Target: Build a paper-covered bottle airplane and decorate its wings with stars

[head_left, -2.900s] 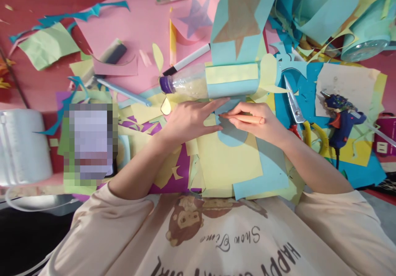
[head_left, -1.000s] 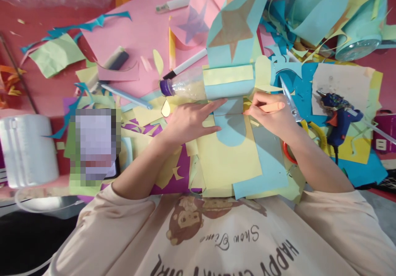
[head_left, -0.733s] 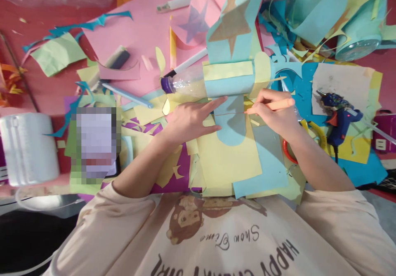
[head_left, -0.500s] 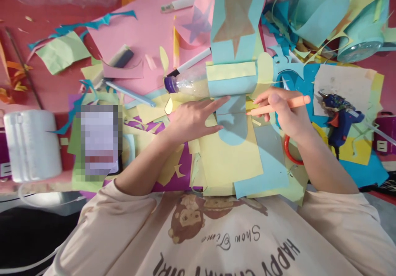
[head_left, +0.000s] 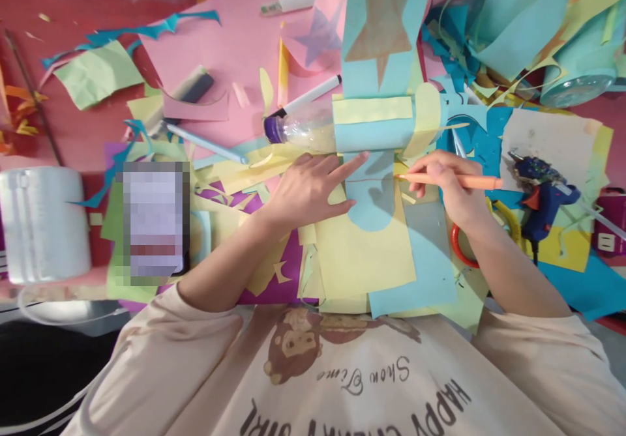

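My left hand [head_left: 308,188] lies flat with fingers stretched out, pressing the left edge of a light blue rounded paper piece [head_left: 374,195] that rests on a yellow sheet [head_left: 362,253]. My right hand [head_left: 447,185] is closed on an orange pencil [head_left: 452,179], whose tip touches the right end of a thin line drawn across the blue piece. Just beyond both hands lies a plastic bottle [head_left: 306,130] with a purple cap, wrapped in blue and yellow paper.
Scissors with yellow and red handles [head_left: 489,227] lie under my right wrist. A blue glue gun [head_left: 542,188] sits at the right, a black marker [head_left: 308,97] behind the bottle, a white roll [head_left: 42,224] at the left. Paper scraps cover the pink sheet [head_left: 229,32].
My right hand drew the pencil from the left side of the blue piece across to its right edge, leaving a line. The pencil now lies nearly level. My left hand stayed put.
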`<act>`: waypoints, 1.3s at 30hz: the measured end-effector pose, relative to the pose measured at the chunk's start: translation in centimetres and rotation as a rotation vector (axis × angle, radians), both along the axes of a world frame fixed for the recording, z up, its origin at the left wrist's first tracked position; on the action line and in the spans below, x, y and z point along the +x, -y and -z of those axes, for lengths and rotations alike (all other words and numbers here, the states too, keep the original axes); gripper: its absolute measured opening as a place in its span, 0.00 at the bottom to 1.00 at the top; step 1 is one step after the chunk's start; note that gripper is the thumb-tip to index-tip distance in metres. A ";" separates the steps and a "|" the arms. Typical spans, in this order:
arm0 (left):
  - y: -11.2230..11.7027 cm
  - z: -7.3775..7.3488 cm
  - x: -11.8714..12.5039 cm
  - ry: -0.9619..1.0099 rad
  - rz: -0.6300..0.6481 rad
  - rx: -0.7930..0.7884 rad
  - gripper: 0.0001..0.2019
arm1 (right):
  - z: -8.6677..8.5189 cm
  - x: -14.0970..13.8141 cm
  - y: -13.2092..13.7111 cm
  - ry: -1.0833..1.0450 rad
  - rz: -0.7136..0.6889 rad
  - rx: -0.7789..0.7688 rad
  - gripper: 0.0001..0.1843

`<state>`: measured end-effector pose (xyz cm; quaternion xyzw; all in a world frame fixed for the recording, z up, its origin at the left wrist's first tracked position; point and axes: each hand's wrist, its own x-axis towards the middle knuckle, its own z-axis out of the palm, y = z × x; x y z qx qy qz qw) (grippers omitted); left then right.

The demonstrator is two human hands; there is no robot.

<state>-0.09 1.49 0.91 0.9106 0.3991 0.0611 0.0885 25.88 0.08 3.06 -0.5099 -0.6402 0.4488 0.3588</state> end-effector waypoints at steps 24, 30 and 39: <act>0.0 -0.1 0.0 -0.022 -0.006 0.020 0.33 | 0.1 -0.4 0.0 0.263 -0.098 0.011 0.06; 0.0 0.1 0.0 0.008 -0.010 0.007 0.33 | 0.2 -0.6 0.2 0.291 -0.101 0.051 0.07; 0.0 0.1 0.0 0.014 -0.016 0.002 0.33 | -0.3 -0.9 0.5 0.329 -0.184 0.098 0.04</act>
